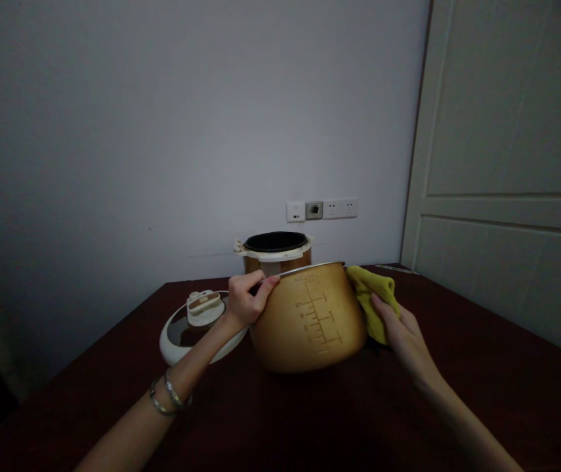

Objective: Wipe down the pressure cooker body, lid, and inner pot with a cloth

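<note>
A golden inner pot (310,321) with measuring marks on its side is tilted above the dark red table. My left hand (251,298) grips the pot's rim at the left, fingers closed round it. A yellow-green cloth (373,298) is pressed to the pot's right side by my right hand (398,328), whose thumb lies over the cloth; its other fingers are partly hidden. Behind the pot stands the cooker body (277,249), its dark top open. The round white lid (176,351) with a handle lies on the table at the left, partly behind my left forearm.
The dark red table (113,387) reaches back to a pale wall (162,131) with sockets (340,208) behind the cooker. A light panelled door (506,144) borders the right side. Something dark and thin lies behind the pot's lower right.
</note>
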Demonstrator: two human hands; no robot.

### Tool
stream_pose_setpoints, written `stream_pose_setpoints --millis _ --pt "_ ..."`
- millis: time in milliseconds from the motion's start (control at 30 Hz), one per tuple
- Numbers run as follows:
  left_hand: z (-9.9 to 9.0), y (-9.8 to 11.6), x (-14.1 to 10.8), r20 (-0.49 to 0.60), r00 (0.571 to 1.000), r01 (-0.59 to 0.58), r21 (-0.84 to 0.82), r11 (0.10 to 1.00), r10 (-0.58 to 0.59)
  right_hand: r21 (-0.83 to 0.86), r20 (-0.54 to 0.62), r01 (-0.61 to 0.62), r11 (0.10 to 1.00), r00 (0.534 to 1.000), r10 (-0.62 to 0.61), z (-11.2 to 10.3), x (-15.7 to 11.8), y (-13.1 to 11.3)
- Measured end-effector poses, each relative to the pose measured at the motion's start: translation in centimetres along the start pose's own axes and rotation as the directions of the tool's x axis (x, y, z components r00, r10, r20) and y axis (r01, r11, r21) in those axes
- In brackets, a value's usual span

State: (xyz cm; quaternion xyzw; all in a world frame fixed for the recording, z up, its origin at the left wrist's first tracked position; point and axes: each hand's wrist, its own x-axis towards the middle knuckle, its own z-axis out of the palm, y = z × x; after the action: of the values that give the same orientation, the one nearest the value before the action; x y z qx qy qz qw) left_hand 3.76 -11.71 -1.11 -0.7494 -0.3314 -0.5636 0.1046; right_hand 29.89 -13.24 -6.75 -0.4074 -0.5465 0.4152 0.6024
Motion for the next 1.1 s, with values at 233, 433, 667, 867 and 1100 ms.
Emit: stream_pose_setpoints --millis 233,433,667,867,1100 --pt "0.6 -0.2 -0.4 -0.051 0.995 0.081 -0.042 0.996 -0.083 -0.139 -0.029 0.137 0.981 0.989 -0.142 2.0 1.0 -0.7" --pt "0.8 -1.0 -0.7 -0.247 0.963 0.082 -0.124 0.989 -0.111 -0.198 -0.005 0.335 0.921 0.939 -0.343 3.5 1.4 -1.2" --pt "0.2 -0.6 -0.6 -0.3 0.954 0.01 -0.054 0.998 -0.026 -0.276 0.011 0.443 0.853 0.889 -0.458 4.0 0.9 -0.9" --pt "0.1 -0.6 -0.8 -0.301 0.953 -0.031 -0.031 0.999 0.02 -0.436 0.033 0.53 0.727 0.817 -0.576 4.3 -0.2 -1.0" --pt "0.6 -0.4 -1.0 -0.307 0.95 -0.062 0.005 0.998 0.061 -0.752 0.197 0.588 0.298 0.632 -0.749 6.3 -2.8 -2.1"
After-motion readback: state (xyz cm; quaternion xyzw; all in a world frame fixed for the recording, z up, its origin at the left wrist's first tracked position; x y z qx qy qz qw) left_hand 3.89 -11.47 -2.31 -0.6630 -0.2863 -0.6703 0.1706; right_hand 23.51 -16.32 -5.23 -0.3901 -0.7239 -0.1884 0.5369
